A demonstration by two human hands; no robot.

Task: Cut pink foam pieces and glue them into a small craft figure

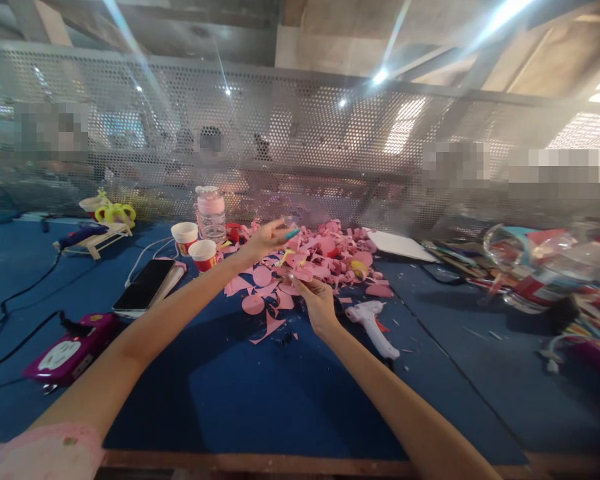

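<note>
A heap of pink cut-out pieces (325, 257), flat and curled, lies on the blue tabletop in front of me. My left hand (267, 241) hovers over the heap's left side, fingers stretched forward and apart. One of its fingertips has a teal-blue cover (293, 233). Lower down, at the heap's near edge, my right hand (320, 303) pinches a pink piece (303, 272) between thumb and fingers. Its exact shape is hard to see. Close to the right hand lies a white glue gun (373, 325). Loose pink discs (253, 305) and scraps are scattered nearer to me.
Two paper cups (203, 255) and a clear bottle (211, 212) stand left of the heap. Further left are a phone (145, 285), a purple power strip (73, 350) and a blue tool (83, 235) on a small wooden rack. Plastic bottles (555, 277) crowd the right. A perforated screen (280, 147) closes the back.
</note>
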